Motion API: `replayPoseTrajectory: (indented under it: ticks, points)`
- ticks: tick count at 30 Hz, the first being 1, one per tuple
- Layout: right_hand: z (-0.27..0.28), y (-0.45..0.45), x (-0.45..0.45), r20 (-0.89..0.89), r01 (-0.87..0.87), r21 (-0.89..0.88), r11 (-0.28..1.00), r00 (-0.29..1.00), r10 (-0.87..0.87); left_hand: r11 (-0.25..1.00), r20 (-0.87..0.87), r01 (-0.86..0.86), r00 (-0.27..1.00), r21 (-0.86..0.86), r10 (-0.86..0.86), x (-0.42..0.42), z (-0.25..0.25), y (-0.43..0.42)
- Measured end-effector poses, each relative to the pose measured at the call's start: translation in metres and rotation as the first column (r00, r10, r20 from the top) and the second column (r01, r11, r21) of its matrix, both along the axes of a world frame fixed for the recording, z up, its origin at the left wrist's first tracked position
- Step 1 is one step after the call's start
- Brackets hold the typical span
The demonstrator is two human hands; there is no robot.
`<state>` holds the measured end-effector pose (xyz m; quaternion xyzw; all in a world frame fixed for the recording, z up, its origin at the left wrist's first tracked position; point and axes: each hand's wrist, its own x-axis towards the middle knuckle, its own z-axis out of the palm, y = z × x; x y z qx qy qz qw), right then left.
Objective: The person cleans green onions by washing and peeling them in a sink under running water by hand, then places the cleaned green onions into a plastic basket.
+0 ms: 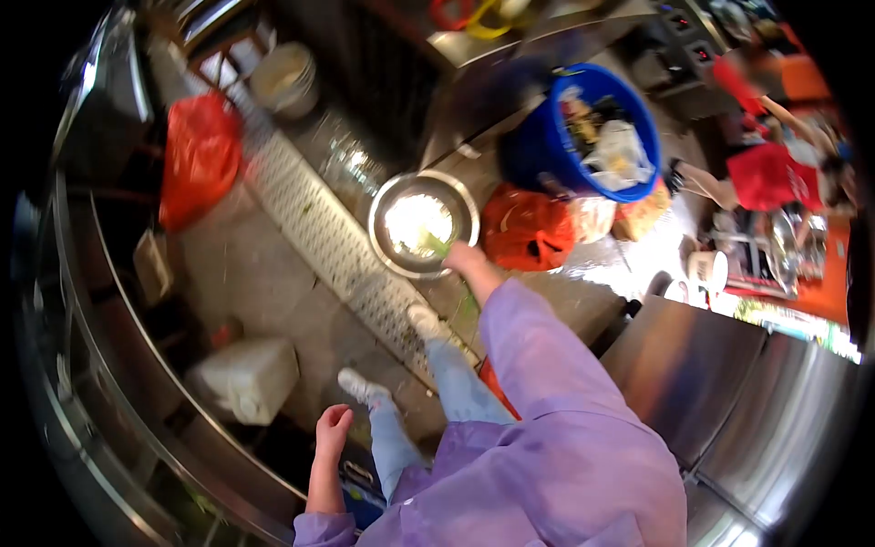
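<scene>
1. Reaching out over a metal bowl point(381, 239), the right hand point(465, 261) has its fingers closed on some greens point(437, 244); blur hides exactly which fingertips grip them.
2. The greens point from that hand toward the middle of the bowl, where white glare washes out much of the inside. Whether they touch the bowl, I cannot tell.
3. The left hand point(334, 426) hangs low and well apart from the bowl, fingers loosely curled with nothing visible in them; its palm is mostly turned out of sight.
4. The bowl lies beside a perforated metal strip point(314, 223) in the floor; its underside is hidden.
5. A blue bin point(524, 157) stands near the bowl, its mixed contents only partly readable, with a knotted orange-red bag point(527, 228) between them.
6. Across the strip lie a red bag point(199, 155) and, farther down, a whitish jug point(252, 376), part of it in shadow.
7. At the right edge, another person in a red apron point(773, 177) is blurred and partly cut off.
</scene>
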<state>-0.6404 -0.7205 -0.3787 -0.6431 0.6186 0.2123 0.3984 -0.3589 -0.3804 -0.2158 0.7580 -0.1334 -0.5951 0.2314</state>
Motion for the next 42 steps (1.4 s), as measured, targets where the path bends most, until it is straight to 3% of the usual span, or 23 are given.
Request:
replayPoseTrajectory:
  ticks: [2,3,6,10,12,14,16,18,20,24,25,27,28,32,33,34,36,37,38,39,40,41,42]
  points:
    - [0.019,-0.01,0.027,-0.176,0.058,0.016,0.998,0.983,-0.055,0.995,0.01,-0.036,0.999,0.096,0.035,0.004,-0.012,0.029]
    - [0.002,-0.017,0.033,-0.21,0.049,0.019,0.999,0.977,-0.044,0.991,0.005,-0.077,0.997,0.11,0.076,0.006,-0.026,0.05]
    - [-0.062,-0.042,0.053,-0.315,0.016,-0.005,1.0,0.949,-0.016,0.964,-0.001,-0.15,0.988,0.219,0.154,0.009,-0.049,0.082]
    - [-0.151,-0.063,0.086,-0.351,-0.085,-0.206,0.975,0.936,0.008,0.915,0.015,-0.257,0.964,0.311,0.266,0.005,-0.083,0.087]
    - [-0.213,-0.065,0.1,-0.38,-0.155,-0.303,0.94,0.925,0.03,0.91,-0.011,-0.312,0.945,0.273,0.327,0.0,-0.107,0.094]
    - [-0.23,-0.06,0.122,-0.507,-0.515,-0.336,0.789,0.805,0.309,0.885,-0.068,-0.335,0.925,0.323,0.374,-0.001,-0.122,0.093]
    - [-0.259,-0.056,0.131,-0.511,-0.584,-0.288,0.759,0.764,0.393,0.879,-0.073,-0.35,0.917,0.323,0.392,-0.001,-0.131,0.087]
    - [-0.28,-0.055,0.133,-0.465,-0.785,-0.246,0.569,0.611,0.641,0.874,-0.077,-0.369,0.908,0.316,0.411,0.001,-0.14,0.081]
    - [-0.305,-0.051,0.131,-0.529,-0.819,-0.126,0.56,0.533,0.66,0.874,-0.061,-0.378,0.908,0.305,0.414,0.007,-0.146,0.074]
    - [-0.311,-0.032,0.123,-0.489,-0.783,-0.103,0.613,0.576,0.655,0.883,-0.069,-0.395,0.903,0.254,0.424,0.013,-0.145,0.064]
    - [-0.312,-0.023,0.123,-0.455,-0.741,-0.134,0.659,0.636,0.623,0.889,-0.07,-0.381,0.909,0.254,0.41,0.014,-0.141,0.06]
    - [-0.29,-0.012,0.134,-0.425,-0.685,-0.227,0.693,0.71,0.562,0.908,-0.067,-0.343,0.928,0.24,0.368,0.018,-0.125,0.055]
    - [-0.285,-0.007,0.139,-0.347,-0.591,-0.386,0.708,0.804,0.483,0.907,-0.069,-0.361,0.921,0.215,0.383,0.018,-0.117,0.053]
    - [-0.198,0.013,0.181,-0.042,-0.416,-0.201,0.887,0.908,0.416,0.901,-0.07,-0.422,0.9,0.095,0.429,0.016,-0.078,0.043]
    - [-0.173,0.03,0.201,-0.021,-0.36,-0.165,0.918,0.932,0.361,0.915,-0.045,-0.394,0.916,0.085,0.399,0.014,-0.066,0.036]
    - [-0.133,0.051,0.229,0.008,-0.332,-0.123,0.935,0.942,0.336,0.964,0.002,-0.263,0.965,0.039,0.264,0.007,-0.054,0.027]
    - [-0.049,0.071,0.285,0.243,-0.172,-0.201,0.964,0.945,0.22,0.93,-0.045,-0.329,0.944,-0.167,0.326,0.0,-0.004,-0.008]
    - [0.0,0.079,0.322,0.399,0.013,-0.158,0.987,0.916,0.052,0.929,-0.094,-0.283,0.959,-0.238,0.268,0.002,0.016,-0.017]
    - [0.031,0.088,0.359,0.469,0.114,-0.216,0.97,0.883,0.001,0.937,-0.187,-0.229,0.965,-0.264,0.183,0.011,0.048,-0.031]
    - [0.057,0.091,0.397,0.602,0.211,-0.27,0.939,0.798,-0.006,0.884,-0.373,-0.335,0.905,-0.325,0.206,0.015,0.069,-0.037]
    - [0.078,0.093,0.439,0.759,0.314,-0.333,0.889,0.648,0.055,0.86,-0.309,-0.242,0.945,-0.449,0.105,0.029,0.108,-0.043]
    - [0.131,0.093,0.472,0.885,0.369,-0.138,0.919,0.464,-0.053,0.891,-0.144,-0.021,0.988,-0.454,-0.05,0.046,0.139,-0.049]
    - [0.179,0.093,0.508,0.945,0.417,-0.045,0.908,0.312,-0.096,0.811,-0.222,-0.235,0.966,-0.535,0.134,0.049,0.159,-0.042]
